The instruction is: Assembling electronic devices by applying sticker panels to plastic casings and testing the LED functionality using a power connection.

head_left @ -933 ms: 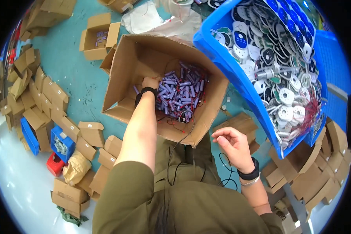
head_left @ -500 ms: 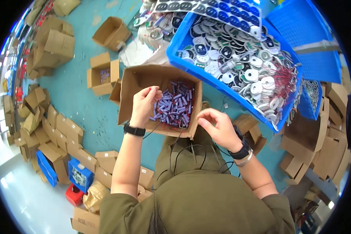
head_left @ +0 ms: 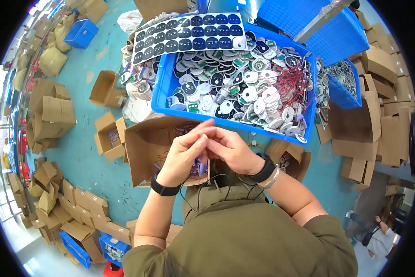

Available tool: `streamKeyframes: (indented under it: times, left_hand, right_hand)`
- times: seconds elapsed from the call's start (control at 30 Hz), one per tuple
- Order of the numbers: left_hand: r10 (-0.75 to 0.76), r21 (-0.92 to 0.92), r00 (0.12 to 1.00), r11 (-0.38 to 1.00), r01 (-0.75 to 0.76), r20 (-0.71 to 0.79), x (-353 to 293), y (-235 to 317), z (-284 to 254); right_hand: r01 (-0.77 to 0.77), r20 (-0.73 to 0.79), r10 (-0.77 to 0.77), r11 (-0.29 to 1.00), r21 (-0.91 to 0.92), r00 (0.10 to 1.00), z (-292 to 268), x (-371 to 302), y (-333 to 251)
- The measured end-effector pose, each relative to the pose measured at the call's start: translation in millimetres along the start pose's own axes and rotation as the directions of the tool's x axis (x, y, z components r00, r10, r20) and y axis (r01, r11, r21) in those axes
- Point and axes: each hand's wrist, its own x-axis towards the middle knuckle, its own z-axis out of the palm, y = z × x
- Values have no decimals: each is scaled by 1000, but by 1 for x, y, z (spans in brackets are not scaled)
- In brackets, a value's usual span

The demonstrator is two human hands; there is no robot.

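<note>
My left hand [head_left: 179, 156] and my right hand [head_left: 231, 151] meet fingertip to fingertip above an open cardboard box [head_left: 142, 147]. In the left hand's thumb-and-finger pinch a small red piece [head_left: 199, 136] shows; its kind is too small to make out. My right hand's fingers are bent and pressed together against the left ones, hiding whatever lies between them. Purple cylindrical cells [head_left: 199, 167] with thin wires lie in the box, partly covered by my hands.
Just beyond stands a blue bin [head_left: 159, 94] heaped with round white-and-black parts, circuit boards and red wires. A sheet of black stickers [head_left: 189, 34] overlaps its far left edge. Cardboard boxes [head_left: 109, 138] stand at left, more [head_left: 355, 124] at right. A person [head_left: 380, 237] is at the lower right.
My hands, apart before, have come together over the box. The view has shifted, so the bin appears further left and the box lower.
</note>
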Motion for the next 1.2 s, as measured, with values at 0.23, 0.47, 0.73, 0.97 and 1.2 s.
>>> streamKeyframes:
  times: [0.23,0.47,0.73,0.97,1.2]
  left_hand:
    - [287,897,931,433,84,-225,131,4,-82]
    - [61,935,973,-271,229,-221,222,-41,-101]
    - [223,955,969,-249,162,-106,197,-35,-133]
    - [708,931,634,-90,-354,310,95,19,-10]
    - [668,761,403,-411,-502,626,-1,36,18]
  right_hand:
    - [-264,-75,272,959,103,959,-71,-8,-26]
    - [-208,-185,196,977,-47,963,-112,1,-49]
    - [27,-245,-78,978,-205,966,-113,-2,-45]
    - [59,-324,-75,996,-61,943,-82,-14,-47]
    - [91,-169,-55,973,214,984,-27,-36,-45]
